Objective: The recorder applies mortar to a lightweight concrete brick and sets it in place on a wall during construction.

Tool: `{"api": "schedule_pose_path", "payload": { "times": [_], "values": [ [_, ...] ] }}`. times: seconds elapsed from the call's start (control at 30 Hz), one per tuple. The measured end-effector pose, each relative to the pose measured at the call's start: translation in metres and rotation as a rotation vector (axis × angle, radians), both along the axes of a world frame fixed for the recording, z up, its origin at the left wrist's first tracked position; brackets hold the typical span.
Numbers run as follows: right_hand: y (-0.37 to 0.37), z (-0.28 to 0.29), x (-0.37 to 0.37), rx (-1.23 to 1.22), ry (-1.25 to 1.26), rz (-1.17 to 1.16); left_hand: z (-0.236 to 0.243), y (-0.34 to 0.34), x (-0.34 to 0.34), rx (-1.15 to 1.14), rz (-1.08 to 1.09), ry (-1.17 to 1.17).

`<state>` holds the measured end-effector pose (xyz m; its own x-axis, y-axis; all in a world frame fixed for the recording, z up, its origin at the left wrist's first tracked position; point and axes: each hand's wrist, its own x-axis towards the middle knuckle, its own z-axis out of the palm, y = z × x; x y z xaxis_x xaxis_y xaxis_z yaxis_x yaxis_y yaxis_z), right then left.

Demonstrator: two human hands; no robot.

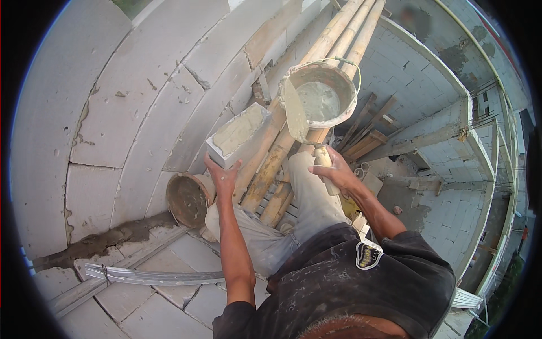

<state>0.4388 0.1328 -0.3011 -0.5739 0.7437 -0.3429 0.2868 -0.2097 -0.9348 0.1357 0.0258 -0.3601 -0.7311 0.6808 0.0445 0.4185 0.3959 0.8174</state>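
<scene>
My left hand (223, 174) grips a small pale aerated-concrete block (245, 146) with grey mortar spread over its top, held in front of the block wall. My right hand (334, 172) is closed round the handle of a trowel (296, 110), whose mortar-coated blade tilts up beside the rim of a bucket (342, 119). The bucket holds wet grey mix and stands on bamboo poles (264, 167) between and beyond my hands. A second, dirty bucket (186, 206) sits low on the left, below my left hand.
A tall block wall (113, 113) curves along the left. Metal channels (152, 276) lie on blockwork at lower left. Right of the poles, a drop shows a lower floor (398, 220) with timber planks (367, 150), block partitions and concrete beams. My knees are bent beside the poles.
</scene>
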Motion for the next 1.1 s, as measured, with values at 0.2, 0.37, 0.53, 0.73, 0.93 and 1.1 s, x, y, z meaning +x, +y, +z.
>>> {"api": "schedule_pose_path", "payload": {
  "times": [0.2,0.37,0.53,0.73,0.93,1.1],
  "values": [
    [0.036,-0.04,-0.052,-0.075,0.304,-0.276,-0.016,-0.002,-0.004,0.104,-0.087,-0.173],
    [0.067,-0.008,-0.029,0.121,0.022,-0.31,-0.01,-0.011,-0.005,0.092,-0.101,-0.173],
    [0.138,0.026,-0.002,0.626,-0.93,0.155,-0.006,-0.014,-0.006,0.118,-0.115,-0.195],
    [0.137,0.01,-0.036,1.257,-0.714,0.378,-0.005,-0.016,-0.005,0.121,-0.142,-0.138],
    [0.12,-0.037,-0.11,1.145,-0.23,0.671,-0.021,-0.028,-0.025,0.114,-0.119,-0.252],
    [0.121,-0.09,-0.135,0.976,-0.147,0.794,-0.049,-0.036,-0.041,0.132,-0.112,-0.347]
  ]
}}
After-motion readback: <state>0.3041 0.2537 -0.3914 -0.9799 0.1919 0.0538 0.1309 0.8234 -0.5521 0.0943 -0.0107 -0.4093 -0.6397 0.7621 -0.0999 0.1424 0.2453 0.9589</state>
